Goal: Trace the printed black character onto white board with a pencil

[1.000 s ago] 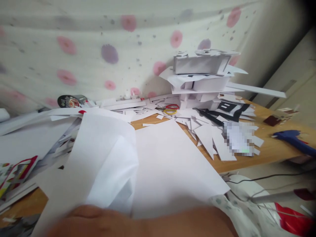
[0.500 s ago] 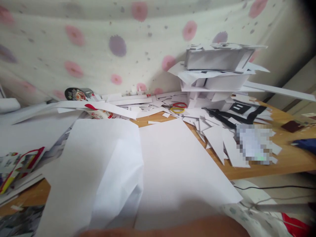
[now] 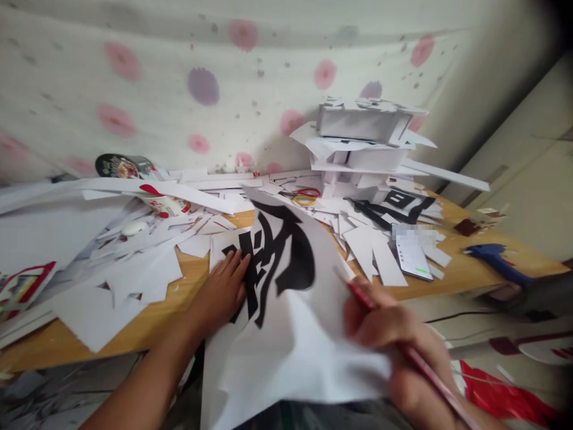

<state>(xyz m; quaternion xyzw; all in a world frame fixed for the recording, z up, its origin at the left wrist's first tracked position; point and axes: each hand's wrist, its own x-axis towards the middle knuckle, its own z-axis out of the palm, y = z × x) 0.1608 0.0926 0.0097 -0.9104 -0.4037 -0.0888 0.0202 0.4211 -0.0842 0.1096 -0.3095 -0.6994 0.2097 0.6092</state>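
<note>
A white paper sheet (image 3: 326,245) printed with a large black character (image 3: 298,263) lies before me, its near part creased and bent over the table's front edge. My left hand (image 3: 228,283) lies on the left side of the character, fingers stretched out and flat. In my right hand (image 3: 398,334), blurred by motion, is a slim red pencil (image 3: 434,382); its tip points at the sheet just right of the character. That hand is closed around the pencil at the sheet's right edge. Whether it also grips the paper I cannot tell.
White paper scraps (image 3: 116,280) cover much of the wooden table (image 3: 188,286). Behind are scissors (image 3: 307,198), a paper cup (image 3: 168,206) and a stacked white paper structure (image 3: 362,128). A phone (image 3: 412,254) and a blue glue gun (image 3: 492,260) lie at the right.
Blank white sheets filled the front and a blurred arm crossed the bottom edge. Now the sheet with the black character shows, and both hands are in view, the right with the pencil.
</note>
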